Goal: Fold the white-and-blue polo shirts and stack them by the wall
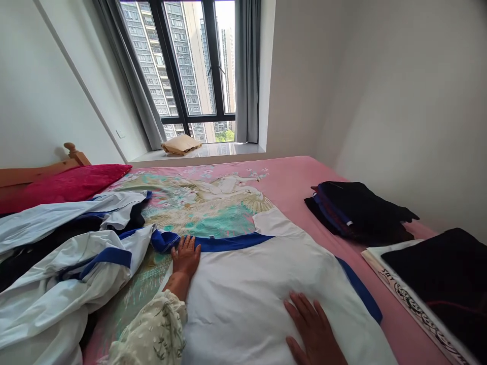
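Observation:
A white shirt [243, 289] with blue trim lies spread out on the bed in front of me. My left hand [186, 258] rests flat at its far left part, fingertips on the blue band [232, 243]. The fingers lie straight and hold nothing. Lower right, my right hand [310, 324] presses flat on the white cloth with its fingers apart. Another blue strip [359, 289] shows along the shirt's right side. The near end of the shirt runs out of view.
Rumpled white and blue clothes [76, 279] lie to the left, near a red pillow [76, 185]. Folded dark clothes [353, 210] and a second folded pile [441, 279] sit on the right side of the pink bedsheet [297, 177]. A brown paper bag [181, 144] rests on the windowsill.

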Demonstrator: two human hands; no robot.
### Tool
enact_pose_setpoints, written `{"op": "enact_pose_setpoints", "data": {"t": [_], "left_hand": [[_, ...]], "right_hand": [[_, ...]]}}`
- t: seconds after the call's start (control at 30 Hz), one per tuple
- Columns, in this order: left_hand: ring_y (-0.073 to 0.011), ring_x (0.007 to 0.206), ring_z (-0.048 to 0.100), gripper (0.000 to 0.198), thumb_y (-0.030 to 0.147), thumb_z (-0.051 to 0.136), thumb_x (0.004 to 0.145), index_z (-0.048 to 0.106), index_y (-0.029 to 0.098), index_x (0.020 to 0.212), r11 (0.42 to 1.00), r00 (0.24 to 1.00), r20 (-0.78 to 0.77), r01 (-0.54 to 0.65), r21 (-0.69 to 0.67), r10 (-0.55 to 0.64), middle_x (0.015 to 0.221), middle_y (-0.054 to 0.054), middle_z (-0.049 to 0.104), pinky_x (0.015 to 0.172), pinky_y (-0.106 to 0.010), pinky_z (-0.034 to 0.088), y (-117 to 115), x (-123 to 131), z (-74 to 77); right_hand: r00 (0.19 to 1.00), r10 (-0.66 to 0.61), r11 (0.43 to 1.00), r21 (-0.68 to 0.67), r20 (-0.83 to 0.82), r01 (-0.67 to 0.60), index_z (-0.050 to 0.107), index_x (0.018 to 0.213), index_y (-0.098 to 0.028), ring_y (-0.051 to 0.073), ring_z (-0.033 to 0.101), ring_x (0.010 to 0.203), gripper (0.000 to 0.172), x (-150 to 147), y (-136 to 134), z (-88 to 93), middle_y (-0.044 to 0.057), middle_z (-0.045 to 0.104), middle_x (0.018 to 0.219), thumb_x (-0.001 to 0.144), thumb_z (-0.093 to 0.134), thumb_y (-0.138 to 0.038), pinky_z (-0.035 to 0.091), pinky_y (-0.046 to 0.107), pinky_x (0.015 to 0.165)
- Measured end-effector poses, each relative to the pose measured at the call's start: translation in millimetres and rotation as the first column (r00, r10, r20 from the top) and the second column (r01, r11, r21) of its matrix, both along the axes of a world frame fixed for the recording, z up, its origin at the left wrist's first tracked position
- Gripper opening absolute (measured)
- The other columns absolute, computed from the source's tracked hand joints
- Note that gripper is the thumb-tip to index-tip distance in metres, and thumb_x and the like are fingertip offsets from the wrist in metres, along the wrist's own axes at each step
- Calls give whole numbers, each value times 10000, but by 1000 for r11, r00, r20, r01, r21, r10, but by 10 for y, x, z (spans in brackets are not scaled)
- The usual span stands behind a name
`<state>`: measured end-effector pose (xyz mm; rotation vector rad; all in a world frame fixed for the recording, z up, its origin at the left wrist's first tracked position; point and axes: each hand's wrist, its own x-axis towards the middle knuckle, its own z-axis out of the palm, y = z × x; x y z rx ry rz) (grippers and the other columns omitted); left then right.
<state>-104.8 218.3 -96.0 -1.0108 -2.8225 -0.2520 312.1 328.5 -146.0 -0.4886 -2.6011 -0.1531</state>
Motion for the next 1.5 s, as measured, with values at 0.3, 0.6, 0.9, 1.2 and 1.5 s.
{"op": "enact_pose_setpoints", "data": {"t": [0.3, 0.6, 0.9, 1.2, 1.5], "left_hand": [[-295, 1400, 232, 587, 498, 380, 881, 355, 255, 1415, 963, 957, 150, 259, -70, -246, 1505, -86, 323, 1120, -588, 39, 233, 400, 127], [-200, 1417, 194, 624, 637, 352, 848, 304, 380, 1414, 675, 665, 193, 738, -15, -722, 1535, 29, 260, 1157, -486, 7, 990, 1360, 118], [-241, 1433, 127, 601, 564, 239, 908, 224, 313, 1455, 683, 671, 197, 730, -8, -715, 1555, -37, 188, 1129, -591, 9, 778, 1848, 242], [-271, 1428, 141, 655, 569, 335, 877, 226, 285, 1457, 919, 930, 242, 330, -217, -277, 1551, -47, 169, 1121, -583, 13, -1052, 1555, 96], [-268, 1422, 166, 551, 331, 340, 898, 376, 111, 1402, 944, 985, 13, -163, -286, 174, 1521, -137, 263, 1140, -504, 135, -2460, 1629, 322]], "right_hand": [[1000, -19, 999, -40, 7, 20, 279, 1455, -261, 255, 299, 1360, 622, 6, -49, 47, 34, 333, 1491, 884, 450, -436, 118, 440, 1113], [1000, -22, 997, -70, 18, 23, 306, 1443, -270, 259, 309, 1357, 587, 1, -36, 40, 37, 343, 1487, 891, 439, -417, 185, 457, 1096], [996, -32, 974, -219, 83, 50, 308, 1443, -270, 251, 217, 1397, 557, 18, -81, 131, 30, 276, 1519, 913, 407, -411, 136, 474, 1123], [994, -41, 948, -309, 99, 70, 364, 1417, -249, 257, 205, 1397, 538, 22, -132, 180, 51, 298, 1510, 903, 395, -410, 104, 492, 1128], [980, -86, 931, -337, 177, 143, 385, 1400, -202, 250, 174, 1402, 535, 82, -234, 346, 78, 289, 1512, 892, 375, -370, 33, 500, 1122]]}}
